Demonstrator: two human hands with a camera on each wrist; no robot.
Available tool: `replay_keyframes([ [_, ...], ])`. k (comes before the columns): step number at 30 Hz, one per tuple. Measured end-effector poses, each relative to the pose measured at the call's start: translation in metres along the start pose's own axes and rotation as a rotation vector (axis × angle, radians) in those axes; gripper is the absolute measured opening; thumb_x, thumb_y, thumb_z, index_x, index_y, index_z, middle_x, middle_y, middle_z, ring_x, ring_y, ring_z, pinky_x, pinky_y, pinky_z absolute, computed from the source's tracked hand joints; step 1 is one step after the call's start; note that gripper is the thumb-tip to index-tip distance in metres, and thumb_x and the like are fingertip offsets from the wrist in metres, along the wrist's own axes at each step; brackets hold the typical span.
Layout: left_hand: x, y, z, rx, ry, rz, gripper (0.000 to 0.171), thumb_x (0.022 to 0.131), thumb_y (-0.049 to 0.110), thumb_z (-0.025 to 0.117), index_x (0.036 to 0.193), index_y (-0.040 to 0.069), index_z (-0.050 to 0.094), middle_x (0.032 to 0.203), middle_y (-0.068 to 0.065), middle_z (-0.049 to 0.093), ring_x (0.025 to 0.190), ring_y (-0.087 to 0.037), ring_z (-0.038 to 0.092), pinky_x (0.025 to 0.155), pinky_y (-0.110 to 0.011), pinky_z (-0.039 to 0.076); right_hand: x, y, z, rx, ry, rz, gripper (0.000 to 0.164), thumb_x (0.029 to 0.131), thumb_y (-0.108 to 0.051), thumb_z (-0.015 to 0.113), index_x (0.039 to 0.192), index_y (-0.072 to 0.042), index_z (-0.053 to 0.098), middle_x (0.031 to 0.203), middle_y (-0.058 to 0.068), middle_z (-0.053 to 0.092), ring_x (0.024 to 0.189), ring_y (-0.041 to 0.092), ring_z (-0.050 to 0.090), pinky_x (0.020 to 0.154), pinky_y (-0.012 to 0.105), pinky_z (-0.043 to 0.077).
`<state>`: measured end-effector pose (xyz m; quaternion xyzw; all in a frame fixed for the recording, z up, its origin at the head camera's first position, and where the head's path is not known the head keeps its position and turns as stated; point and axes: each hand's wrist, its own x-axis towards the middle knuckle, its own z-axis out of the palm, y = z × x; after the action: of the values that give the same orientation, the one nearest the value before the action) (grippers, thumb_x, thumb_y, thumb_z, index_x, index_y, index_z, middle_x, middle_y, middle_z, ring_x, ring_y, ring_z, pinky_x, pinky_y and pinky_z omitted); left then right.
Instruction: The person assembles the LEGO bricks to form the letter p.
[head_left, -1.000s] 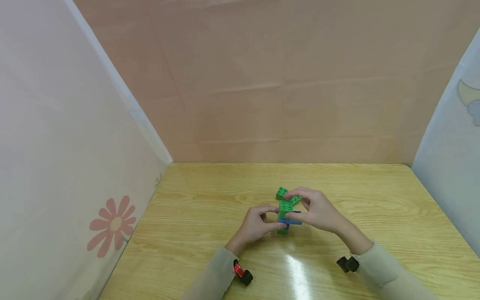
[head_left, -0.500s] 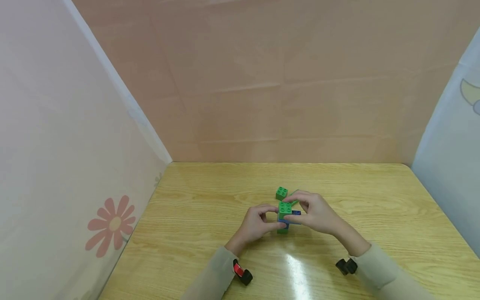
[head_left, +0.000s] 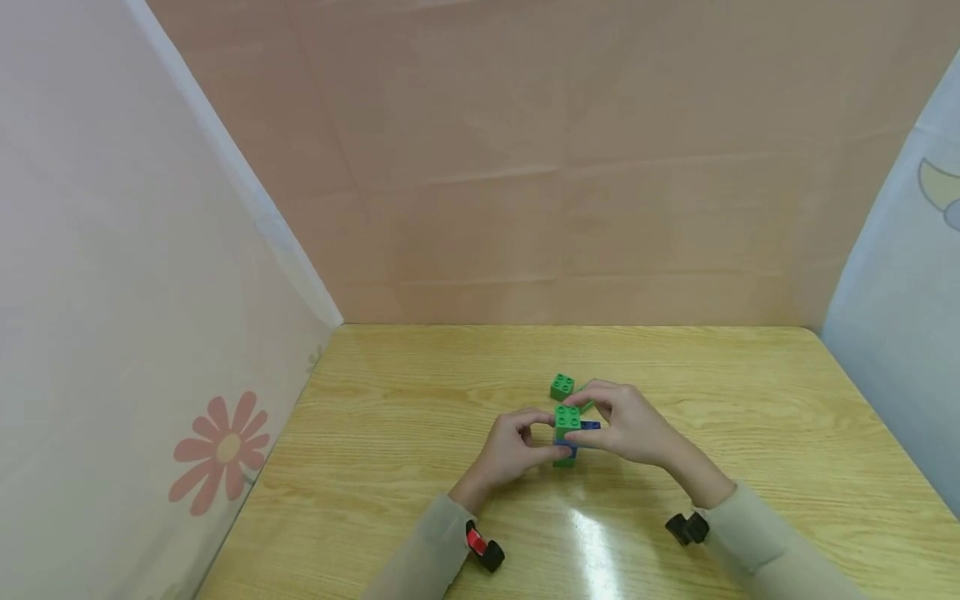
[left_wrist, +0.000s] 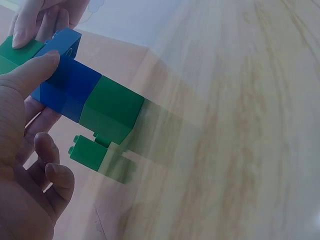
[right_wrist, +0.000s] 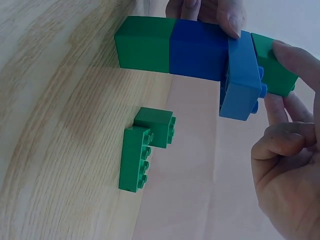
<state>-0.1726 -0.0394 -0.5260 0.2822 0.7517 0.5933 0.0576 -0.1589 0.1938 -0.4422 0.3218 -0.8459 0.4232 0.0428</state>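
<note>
A small upright tower of toy building bricks stands on the table, with a green brick (right_wrist: 145, 45) at its base. Above that come a dark blue brick (right_wrist: 197, 50) and a longer lighter blue brick (right_wrist: 242, 82) that juts out to the right. My left hand (head_left: 512, 450) pinches the tower around its blue bricks from the left. From the right, my right hand (head_left: 630, 425) pinches a green square brick (head_left: 567, 422) on top of the lighter blue one. A thin line shows between those two; whether they are fully pressed together I cannot tell.
Just behind the tower lie a loose green square brick (head_left: 562, 387) and a narrow long green brick (right_wrist: 133, 160), partly hidden by my right hand in the head view. The wooden table (head_left: 420, 375) ends at a draped back wall (head_left: 480, 250).
My right hand has shifted slightly left, and the top green brick now sits squarer over the tower. The narrow long green brick is more covered by that hand. My left hand stays put.
</note>
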Motion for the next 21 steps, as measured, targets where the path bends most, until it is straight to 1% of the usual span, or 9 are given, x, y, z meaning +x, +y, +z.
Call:
replay_keyframes([
  [4,0.0,0.0015,-0.0005,-0.002,0.001,0.005,0.032,0.087,0.022,0.088,0.118,0.022,0.078,0.116,0.011,0.073,0.046,-0.005,0.038,0.045,-0.022,0.037,-0.0005,-0.0004,0.0012,0.014,0.002,0.032,0.037,0.081,-0.025,0.092,0.113,-0.019,0.076,0.099,-0.013,0.066,0.065,0.01,0.038,0.056,0.025,0.033],
  [9,-0.0005,0.0038,-0.0004,-0.009,0.001,-0.004,0.032,0.087,0.023,0.088,0.118,0.022,0.078,0.115,0.012,0.072,0.047,-0.004,0.038,0.046,-0.021,0.037,-0.002,-0.0004,0.002,0.023,0.011,0.061,0.037,0.08,-0.023,0.093,0.113,-0.018,0.075,0.097,-0.011,0.066,0.063,0.009,0.035,0.055,0.025,0.032],
  [14,-0.0008,0.0035,0.001,-0.011,0.006,-0.005,0.032,0.087,0.021,0.088,0.118,0.022,0.078,0.114,0.01,0.072,0.048,-0.005,0.038,0.046,-0.021,0.037,-0.003,0.0003,0.0026,0.034,0.013,0.068,0.037,0.08,-0.022,0.093,0.112,-0.017,0.075,0.097,-0.01,0.067,0.063,0.007,0.034,0.055,0.024,0.032],
  [17,-0.0005,0.0031,0.002,-0.014,0.011,-0.007,0.032,0.087,0.021,0.088,0.118,0.022,0.078,0.113,0.009,0.072,0.048,-0.005,0.039,0.045,-0.022,0.037,-0.0039,0.0018,0.0029,0.042,0.017,0.059,0.036,0.081,-0.021,0.092,0.112,-0.016,0.075,0.098,-0.009,0.067,0.063,0.005,0.033,0.055,0.025,0.031],
  [19,-0.0003,0.0033,0.0026,-0.019,0.016,-0.008,0.032,0.087,0.021,0.088,0.118,0.022,0.078,0.111,0.009,0.072,0.047,-0.005,0.039,0.045,-0.022,0.037,-0.0041,0.0022,0.0028,0.042,0.019,0.05,0.035,0.081,-0.02,0.092,0.112,-0.014,0.075,0.098,-0.008,0.067,0.063,0.006,0.034,0.055,0.025,0.031],
  [21,-0.0003,0.0037,0.0031,-0.021,0.02,-0.008,0.033,0.088,0.022,0.087,0.119,0.022,0.078,0.111,0.009,0.072,0.047,-0.005,0.039,0.045,-0.022,0.037,-0.0041,0.0024,0.0025,0.036,0.019,0.046,0.035,0.081,-0.02,0.092,0.112,-0.015,0.075,0.099,-0.008,0.068,0.064,0.009,0.037,0.055,0.026,0.031],
])
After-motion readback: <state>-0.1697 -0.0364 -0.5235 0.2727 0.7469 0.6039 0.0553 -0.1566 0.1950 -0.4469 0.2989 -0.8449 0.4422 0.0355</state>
